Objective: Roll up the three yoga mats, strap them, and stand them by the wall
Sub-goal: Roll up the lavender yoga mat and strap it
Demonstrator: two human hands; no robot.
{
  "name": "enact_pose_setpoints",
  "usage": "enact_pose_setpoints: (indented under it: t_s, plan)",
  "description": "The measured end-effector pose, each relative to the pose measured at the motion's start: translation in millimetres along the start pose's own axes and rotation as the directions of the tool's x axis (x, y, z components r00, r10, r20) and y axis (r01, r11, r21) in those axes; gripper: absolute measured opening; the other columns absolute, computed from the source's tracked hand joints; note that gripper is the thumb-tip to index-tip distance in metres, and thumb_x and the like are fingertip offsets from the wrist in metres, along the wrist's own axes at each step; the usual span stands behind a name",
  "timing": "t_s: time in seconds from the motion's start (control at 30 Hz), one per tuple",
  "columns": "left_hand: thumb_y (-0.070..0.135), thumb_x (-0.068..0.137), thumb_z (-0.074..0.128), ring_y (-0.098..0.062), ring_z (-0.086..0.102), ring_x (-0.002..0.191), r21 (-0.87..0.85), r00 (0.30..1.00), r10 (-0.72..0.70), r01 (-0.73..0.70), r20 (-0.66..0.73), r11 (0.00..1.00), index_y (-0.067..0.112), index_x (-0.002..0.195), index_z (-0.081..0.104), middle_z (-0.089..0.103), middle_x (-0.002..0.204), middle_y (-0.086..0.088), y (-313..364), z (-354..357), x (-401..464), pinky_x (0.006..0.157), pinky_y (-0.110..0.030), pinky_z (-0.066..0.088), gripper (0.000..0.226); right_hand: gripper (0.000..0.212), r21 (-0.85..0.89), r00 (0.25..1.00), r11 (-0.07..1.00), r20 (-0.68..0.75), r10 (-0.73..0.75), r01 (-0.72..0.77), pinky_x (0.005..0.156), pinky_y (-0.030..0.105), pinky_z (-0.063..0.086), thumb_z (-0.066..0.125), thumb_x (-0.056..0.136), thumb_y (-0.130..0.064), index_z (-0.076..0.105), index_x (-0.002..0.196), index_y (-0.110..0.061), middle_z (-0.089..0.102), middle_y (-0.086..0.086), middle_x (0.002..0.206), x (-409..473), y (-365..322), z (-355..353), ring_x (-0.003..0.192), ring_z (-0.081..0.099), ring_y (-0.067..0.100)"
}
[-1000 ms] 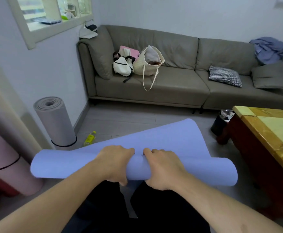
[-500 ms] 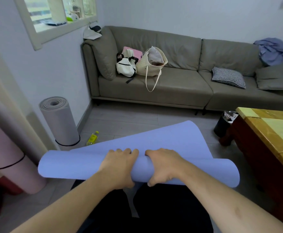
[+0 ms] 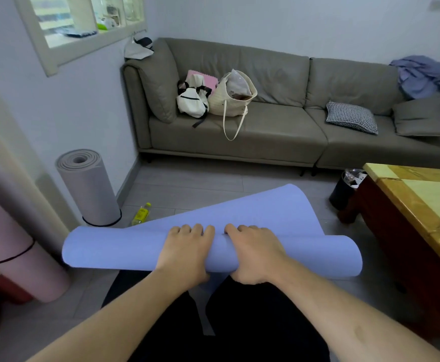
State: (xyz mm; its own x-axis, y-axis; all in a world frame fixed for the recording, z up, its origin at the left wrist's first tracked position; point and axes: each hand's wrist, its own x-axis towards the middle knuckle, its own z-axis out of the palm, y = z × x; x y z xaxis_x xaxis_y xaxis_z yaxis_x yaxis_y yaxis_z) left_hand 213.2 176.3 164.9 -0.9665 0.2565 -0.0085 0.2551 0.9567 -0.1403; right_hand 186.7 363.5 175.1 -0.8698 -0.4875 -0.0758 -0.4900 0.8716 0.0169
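A grey sofa (image 3: 279, 118) is standing against the pale back wall (image 3: 266, 19), bearing two bags and several cushions. A framed window (image 3: 83, 24) is admitting daylight through the left wall. Grey floor tiles (image 3: 187, 181) are lying below. A wooden table (image 3: 417, 205) is standing at right.

We have turned the blue mat (image 3: 125, 250) a little further. Our left hand (image 3: 187, 250) and right hand (image 3: 253, 253), earlier gripping its near side, now lie over the top of the roll, fingers reaching toward the sofa (image 3: 279, 126).
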Motion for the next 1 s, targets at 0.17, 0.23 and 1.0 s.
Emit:
enact_pose_setpoints:
  t_s: [0.17,0.23,1.0]
  plan:
    - [0.052,0.061,0.079,-0.025,0.064,0.095,-0.167,0.988,0.033,-0.007,0.154,0.986,0.028,0.107,0.042,0.062,0.106,0.005,-17,-11,16,0.076,-0.037,0.048,0.064,0.085,-0.134,0.987,0.991,-0.157,-0.044,0.022,0.079,0.044,0.046,0.083,0.059,-0.046,0.048,0.131,-0.019,0.057,0.003,0.105,-10,-1,24,0.088,0.057,0.030]
    - [0.052,0.060,0.079,-0.025,0.065,0.094,-0.177,0.984,0.038,-0.006,0.173,0.984,0.028,0.107,0.042,0.062,0.106,0.004,-18,-14,19,0.079,-0.038,0.052,0.065,0.087,-0.148,0.983,0.989,-0.185,-0.016,-0.012,0.073,0.044,0.045,0.087,0.051,-0.041,0.051,0.127,-0.017,0.058,0.003,0.098,-7,-3,31,0.080,0.057,0.030]
    - [0.050,0.058,0.088,-0.017,0.062,0.082,-0.192,0.895,0.120,-0.040,0.429,0.981,0.028,0.106,0.052,0.064,0.092,0.006,-33,-45,31,0.071,-0.035,0.057,0.064,0.056,-0.060,1.000,0.998,-0.017,0.004,-0.005,0.071,0.040,0.034,0.069,0.072,-0.038,0.040,0.118,-0.026,0.059,-0.002,0.104,-5,-13,-7,0.092,0.059,0.030]
